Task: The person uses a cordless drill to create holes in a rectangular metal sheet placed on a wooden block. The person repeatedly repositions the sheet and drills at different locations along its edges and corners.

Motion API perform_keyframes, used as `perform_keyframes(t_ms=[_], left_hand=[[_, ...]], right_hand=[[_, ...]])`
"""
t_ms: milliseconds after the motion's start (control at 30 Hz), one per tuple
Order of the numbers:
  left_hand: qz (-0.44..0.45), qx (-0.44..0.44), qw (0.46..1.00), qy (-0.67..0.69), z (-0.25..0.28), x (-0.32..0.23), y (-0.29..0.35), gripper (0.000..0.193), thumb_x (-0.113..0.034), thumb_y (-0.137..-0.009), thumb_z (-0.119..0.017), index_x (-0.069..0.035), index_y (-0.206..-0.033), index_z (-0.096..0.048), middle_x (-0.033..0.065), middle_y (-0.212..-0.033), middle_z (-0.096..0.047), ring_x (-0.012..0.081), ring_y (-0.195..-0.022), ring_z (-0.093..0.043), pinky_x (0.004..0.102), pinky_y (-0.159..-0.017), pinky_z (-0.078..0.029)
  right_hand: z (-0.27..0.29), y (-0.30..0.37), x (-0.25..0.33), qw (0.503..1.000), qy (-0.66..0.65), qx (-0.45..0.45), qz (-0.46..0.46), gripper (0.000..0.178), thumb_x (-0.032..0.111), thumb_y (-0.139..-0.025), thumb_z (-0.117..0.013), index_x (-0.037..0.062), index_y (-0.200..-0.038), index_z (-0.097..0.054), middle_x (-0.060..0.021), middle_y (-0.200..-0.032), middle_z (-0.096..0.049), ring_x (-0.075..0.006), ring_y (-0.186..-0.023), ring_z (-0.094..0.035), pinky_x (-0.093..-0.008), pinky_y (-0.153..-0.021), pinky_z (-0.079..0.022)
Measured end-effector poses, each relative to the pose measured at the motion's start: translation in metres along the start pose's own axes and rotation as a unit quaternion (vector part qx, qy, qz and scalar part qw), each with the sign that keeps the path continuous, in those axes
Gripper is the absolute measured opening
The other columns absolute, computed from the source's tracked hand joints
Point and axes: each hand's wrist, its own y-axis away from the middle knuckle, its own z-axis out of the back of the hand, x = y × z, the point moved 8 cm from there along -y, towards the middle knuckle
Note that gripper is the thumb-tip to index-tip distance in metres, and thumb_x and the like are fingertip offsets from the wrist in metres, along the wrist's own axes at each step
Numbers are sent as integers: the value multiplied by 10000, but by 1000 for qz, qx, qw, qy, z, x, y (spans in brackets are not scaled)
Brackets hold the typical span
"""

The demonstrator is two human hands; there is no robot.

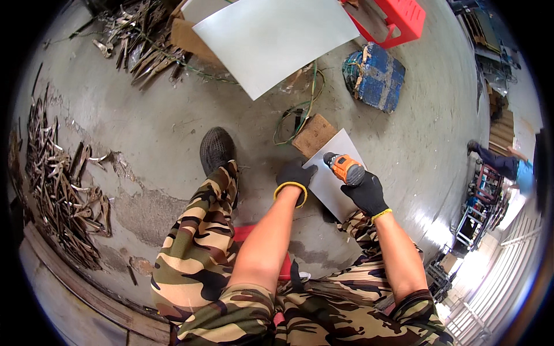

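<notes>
My right hand (pixel 369 195), in a black glove with a yellow cuff, is wrapped round an orange and black power drill (pixel 346 169). The drill's chuck end points to the far left, over a flat pale grey sheet (pixel 330 195). At the sheet's left edge is my left hand (pixel 294 174), gloved the same way; it grips that edge, its thumb side lying over the surface. Beneath the sheet's far end, a brown wooden block (pixel 314 134) shows in part. The drill's tip and whether it touches the sheet are hard to make out.
A large pale sheet (pixel 277 43) lies ahead, near a red plastic stool (pixel 407 20) and a blue taped bundle (pixel 378 78). Green cord (pixel 316 92) trails on the floor. Scrap strips (pixel 69 190) are heaped at left. Another person (pixel 511 164) is at far right.
</notes>
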Motion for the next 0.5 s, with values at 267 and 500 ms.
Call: perform_keyframes(t_ms=[267,500], left_hand=[[50,-21,998,36,8,-18,8,547,-545,-824,-743,-106,-1151,-731,177,-1162,-730,363,-1113,-678,451,-934,-535],[29,-39,998,50,5,-15,5,527,-539,-836,-732,-102,-1131,-722,180,-1133,-732,378,-1082,-681,463,-915,-535]], right_hand=[[0,2,16,999,34,-36,5,502,450,-714,-882,117,-1068,-755,-156,-984,-758,-360,-922,-729,-431,-790,-580],[2,9,22,993,58,-92,-37,416,376,-764,-827,112,-1075,-745,-160,-991,-756,-374,-927,-726,-442,-787,-582]])
